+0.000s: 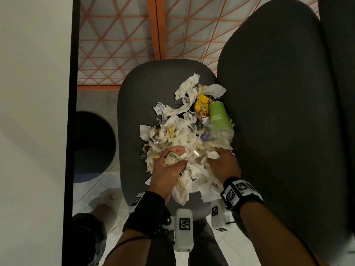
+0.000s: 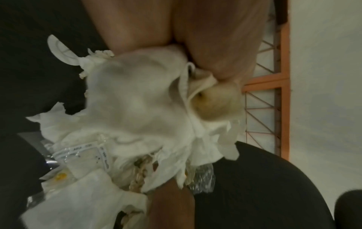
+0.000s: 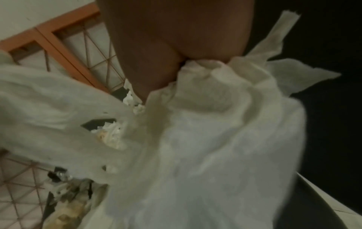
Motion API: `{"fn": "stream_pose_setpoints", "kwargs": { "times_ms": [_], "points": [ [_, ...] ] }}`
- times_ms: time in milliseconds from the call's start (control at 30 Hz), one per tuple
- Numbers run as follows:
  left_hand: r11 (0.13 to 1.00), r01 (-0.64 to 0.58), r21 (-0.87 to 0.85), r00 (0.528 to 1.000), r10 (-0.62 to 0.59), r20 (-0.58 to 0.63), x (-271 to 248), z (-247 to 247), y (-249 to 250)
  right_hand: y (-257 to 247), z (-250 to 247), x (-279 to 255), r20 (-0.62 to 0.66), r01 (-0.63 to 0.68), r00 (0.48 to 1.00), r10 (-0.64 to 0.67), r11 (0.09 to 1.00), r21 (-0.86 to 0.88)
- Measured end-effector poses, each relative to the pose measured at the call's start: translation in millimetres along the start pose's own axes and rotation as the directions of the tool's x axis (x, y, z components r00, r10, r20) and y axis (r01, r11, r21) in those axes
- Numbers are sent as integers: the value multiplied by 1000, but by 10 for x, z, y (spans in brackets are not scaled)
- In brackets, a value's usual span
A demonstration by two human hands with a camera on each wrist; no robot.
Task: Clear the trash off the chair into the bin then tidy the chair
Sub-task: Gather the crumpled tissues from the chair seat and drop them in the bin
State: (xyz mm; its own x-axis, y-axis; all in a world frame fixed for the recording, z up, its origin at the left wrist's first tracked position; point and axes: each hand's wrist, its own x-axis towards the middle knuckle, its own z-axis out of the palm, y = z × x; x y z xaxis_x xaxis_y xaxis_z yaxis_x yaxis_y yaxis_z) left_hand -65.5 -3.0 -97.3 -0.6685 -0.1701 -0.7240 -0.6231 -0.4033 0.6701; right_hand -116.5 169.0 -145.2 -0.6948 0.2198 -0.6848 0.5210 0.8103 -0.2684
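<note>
A heap of crumpled white tissues (image 1: 184, 131) and wrappers covers the dark grey chair seat (image 1: 134, 104). A green paper cup (image 1: 219, 116) lies on its side at the heap's right, with a yellow carton (image 1: 201, 102) beside it. My left hand (image 1: 169, 162) grips a stained wad of tissue (image 2: 141, 99) at the heap's near edge. My right hand (image 1: 222, 162) clutches white tissue (image 3: 215, 124) and clear plastic at the near right. The round black bin (image 1: 92, 146) stands on the floor left of the chair.
The chair's tall dark backrest (image 1: 278, 112) rises on the right. A white wall (image 1: 32, 112) with a black edge strip runs down the left. An orange lattice frame (image 1: 134, 35) stands behind the chair. My foot (image 1: 107, 204) is on the tiled floor.
</note>
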Motion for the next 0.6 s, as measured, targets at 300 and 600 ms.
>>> {"fn": "stream_pose_setpoints", "kwargs": {
  "times_ms": [300,600],
  "points": [
    [970,138,-200,990,-133,38,-122,-142,124,121,-542,-502,-182,97,983,5,830,549],
    [971,19,-237,1000,-20,-3,-278,-144,258,100,-600,-642,-172,154,984,-42,685,712]
  ]
}}
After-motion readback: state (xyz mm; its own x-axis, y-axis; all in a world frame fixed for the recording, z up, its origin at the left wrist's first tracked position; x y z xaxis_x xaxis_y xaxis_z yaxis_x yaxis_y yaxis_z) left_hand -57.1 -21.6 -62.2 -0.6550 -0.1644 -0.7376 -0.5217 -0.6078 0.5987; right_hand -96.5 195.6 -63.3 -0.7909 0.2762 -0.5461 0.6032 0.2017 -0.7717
